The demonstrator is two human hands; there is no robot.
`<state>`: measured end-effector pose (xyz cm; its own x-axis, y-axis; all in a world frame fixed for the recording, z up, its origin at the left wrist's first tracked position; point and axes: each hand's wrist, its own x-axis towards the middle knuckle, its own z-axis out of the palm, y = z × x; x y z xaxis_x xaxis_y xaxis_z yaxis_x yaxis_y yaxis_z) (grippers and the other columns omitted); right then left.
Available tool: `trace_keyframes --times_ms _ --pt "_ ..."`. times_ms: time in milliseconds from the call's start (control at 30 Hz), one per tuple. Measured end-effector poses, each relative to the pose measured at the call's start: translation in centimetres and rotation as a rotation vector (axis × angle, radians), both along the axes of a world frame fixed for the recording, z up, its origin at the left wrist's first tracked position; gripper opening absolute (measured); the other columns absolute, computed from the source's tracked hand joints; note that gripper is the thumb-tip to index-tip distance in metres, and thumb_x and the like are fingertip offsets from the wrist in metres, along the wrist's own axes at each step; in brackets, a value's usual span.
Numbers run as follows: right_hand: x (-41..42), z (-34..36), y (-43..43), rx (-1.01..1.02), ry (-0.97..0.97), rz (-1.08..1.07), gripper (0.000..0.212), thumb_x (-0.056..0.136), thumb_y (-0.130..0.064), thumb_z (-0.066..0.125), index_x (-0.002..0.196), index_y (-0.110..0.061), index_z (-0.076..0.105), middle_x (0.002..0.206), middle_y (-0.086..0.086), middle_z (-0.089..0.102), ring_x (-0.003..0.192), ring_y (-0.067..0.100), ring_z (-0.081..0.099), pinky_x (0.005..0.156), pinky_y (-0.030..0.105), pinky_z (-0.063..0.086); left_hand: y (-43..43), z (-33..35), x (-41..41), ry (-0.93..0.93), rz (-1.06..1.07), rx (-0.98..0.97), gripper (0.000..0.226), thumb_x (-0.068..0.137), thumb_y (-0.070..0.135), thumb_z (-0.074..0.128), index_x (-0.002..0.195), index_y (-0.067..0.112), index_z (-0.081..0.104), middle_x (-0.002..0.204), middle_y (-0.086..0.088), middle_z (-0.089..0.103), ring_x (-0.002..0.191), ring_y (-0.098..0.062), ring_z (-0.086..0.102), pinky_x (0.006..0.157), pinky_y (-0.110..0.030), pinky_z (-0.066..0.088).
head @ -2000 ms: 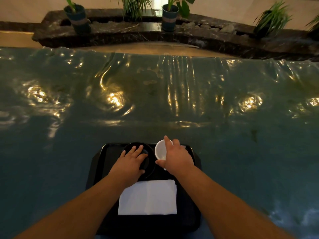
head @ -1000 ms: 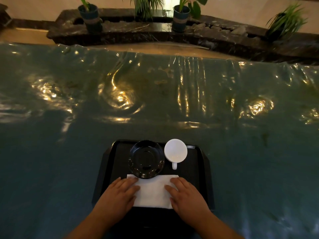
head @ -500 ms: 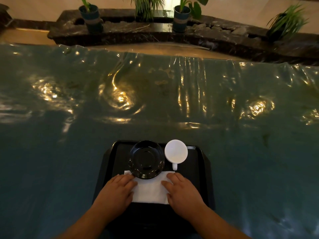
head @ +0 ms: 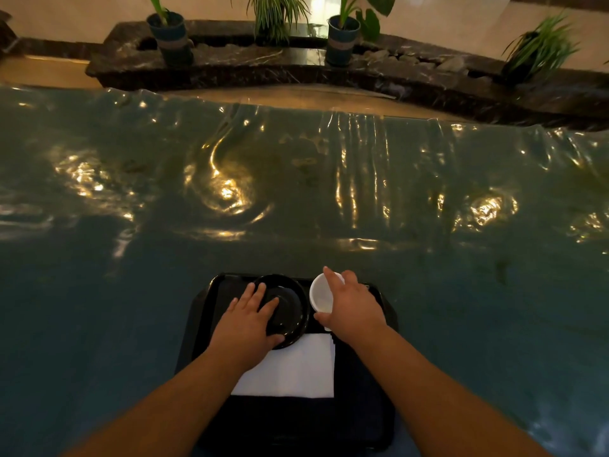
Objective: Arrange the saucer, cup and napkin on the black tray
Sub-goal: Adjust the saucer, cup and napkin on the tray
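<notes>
The black tray [head: 204, 311] lies on the table right in front of me. A black saucer [head: 290, 305] sits at its far middle, and my left hand [head: 247, 321] rests on the saucer's left part with fingers spread. To the right stands a white cup [head: 319, 296]; my right hand [head: 352, 308] is wrapped around it, thumb at the near side and fingers over the far rim. A white napkin [head: 296, 371] lies flat on the tray below the saucer, its left corner hidden under my left forearm.
A glossy green plastic cover [head: 296, 192] with wrinkles spreads over the whole table. Beyond the far edge runs a dark stone ledge [head: 263, 64] carrying potted plants [head: 171, 34]. The tray's near part [head: 296, 423] is bare.
Both hands left the napkin and moved forward. The left one now lies on the saucer, the right one grips the cup. The napkin sits slightly nearer to me than before.
</notes>
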<state>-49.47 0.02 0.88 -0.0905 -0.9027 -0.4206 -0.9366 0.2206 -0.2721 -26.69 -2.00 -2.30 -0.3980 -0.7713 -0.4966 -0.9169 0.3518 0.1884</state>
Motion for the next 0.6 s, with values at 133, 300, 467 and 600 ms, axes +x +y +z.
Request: trace_keyframes --times_ms 133,300,467,600 --pt "0.2 -0.3 -0.7 0.029 -0.001 -0.012 0.094 0.084 -0.049 0.079 0.159 -0.033 0.024 0.148 0.007 0.037 0.124 0.034 0.054 0.094 0.046 0.054 -0.5 -0.2 0.0 -0.007 -0.016 0.029 0.08 0.095 0.062 0.054 0.161 0.034 0.017 0.171 -0.002 -0.009 0.156 -0.023 -0.016 0.127 -0.047 0.005" --pt "0.3 -0.5 -0.8 0.032 -0.01 0.0 0.093 0.084 -0.05 0.079 0.158 -0.032 0.024 0.148 0.008 0.036 0.123 0.036 0.054 0.092 0.047 0.055 -0.9 -0.3 0.2 -0.008 -0.039 0.021 0.079 0.095 0.061 0.055 0.161 0.034 0.019 0.171 -0.001 -0.008 0.156 -0.022 -0.014 0.126 -0.045 0.004" --pt "0.6 -0.9 -0.8 0.019 -0.016 -0.004 0.093 0.084 -0.052 0.078 0.157 -0.032 0.024 0.148 0.008 0.036 0.121 0.035 0.055 0.092 0.047 0.056 -1.4 -0.2 0.5 -0.022 -0.071 0.021 0.079 0.094 0.06 0.057 0.16 0.034 0.021 0.172 -0.001 -0.005 0.157 -0.022 -0.011 0.127 -0.045 0.004" --pt "0.7 -1.1 -1.0 0.016 -0.013 0.011 0.094 0.084 -0.053 0.078 0.158 -0.031 0.023 0.148 0.009 0.037 0.121 0.035 0.056 0.093 0.047 0.055 -1.8 -0.2 0.7 -0.036 -0.098 0.025 0.078 0.094 0.058 0.057 0.16 0.034 0.022 0.172 0.0 -0.004 0.157 -0.022 -0.01 0.127 -0.045 0.005"
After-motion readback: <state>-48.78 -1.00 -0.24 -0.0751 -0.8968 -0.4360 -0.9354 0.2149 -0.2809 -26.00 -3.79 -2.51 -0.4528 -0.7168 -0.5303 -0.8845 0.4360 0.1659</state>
